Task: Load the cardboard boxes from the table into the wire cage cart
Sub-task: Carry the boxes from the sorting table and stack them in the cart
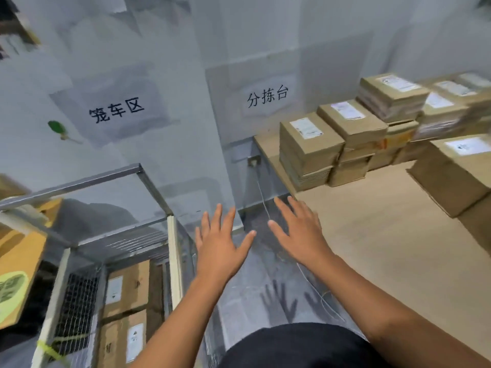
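Grey walls (186, 62) bore 2 paper signs (117, 111). Stacked cardboard boxes (309, 144) sat on the desk (372, 221) at right; 2 more stood inside the wire cage cart (87, 181) at left. The left hand (220, 245) and right hand (300, 235) hovered between, fingers spread, empty.

Brown flat cardboard boxes (309, 144), each with a white label on top, stand in stacks several boxes high along the far side of the pale wooden bench (385, 235) on the right, and the stacks touch one another. A larger brown cardboard box (451, 176), also labelled, lies nearer, at the bench's right edge, apart from the stacks. At lower left stands the grey metal wire cage cart (79, 183) with dark mesh walls. Two more brown labelled cartons (127, 285) sit inside it, touching, near its right wall.
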A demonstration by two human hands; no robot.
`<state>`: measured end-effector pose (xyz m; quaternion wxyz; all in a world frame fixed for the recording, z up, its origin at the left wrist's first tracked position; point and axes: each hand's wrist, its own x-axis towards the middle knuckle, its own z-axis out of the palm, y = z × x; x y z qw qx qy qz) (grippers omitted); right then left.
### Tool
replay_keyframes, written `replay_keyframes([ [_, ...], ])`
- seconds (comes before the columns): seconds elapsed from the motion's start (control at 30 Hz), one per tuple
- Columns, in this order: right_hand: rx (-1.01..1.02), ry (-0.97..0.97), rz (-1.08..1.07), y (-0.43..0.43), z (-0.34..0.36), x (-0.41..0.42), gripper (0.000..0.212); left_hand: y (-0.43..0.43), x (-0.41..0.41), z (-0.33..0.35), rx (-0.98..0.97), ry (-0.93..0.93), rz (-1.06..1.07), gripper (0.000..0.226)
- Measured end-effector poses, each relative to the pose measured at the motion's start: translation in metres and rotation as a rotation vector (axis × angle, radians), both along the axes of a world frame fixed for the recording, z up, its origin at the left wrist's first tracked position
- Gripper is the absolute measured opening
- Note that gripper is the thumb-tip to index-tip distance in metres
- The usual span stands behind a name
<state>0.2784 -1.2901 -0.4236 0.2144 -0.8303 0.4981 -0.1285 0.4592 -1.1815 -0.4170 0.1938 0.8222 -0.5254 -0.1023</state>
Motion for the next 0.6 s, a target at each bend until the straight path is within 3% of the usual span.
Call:
replay_keyframes([
  [0.13, -0.012, -0.063, -0.144, -0.047, 0.006, -0.059, 0.066, -0.075, -0.048, 0.014, -0.022, -0.022, -0.127, 0.087],
  [0.3, -0.035, -0.158, -0.366, -0.085, 0.007, -0.155, 0.068, -0.163, -0.126, 0.024, -0.046, -0.023, -0.336, 0.071],
  [0.6, 0.005, -0.199, -0.893, -0.072, -0.005, -0.323, 0.059, -0.25, -0.297, 0.02, -0.021, -0.063, -0.821, 0.067],
])
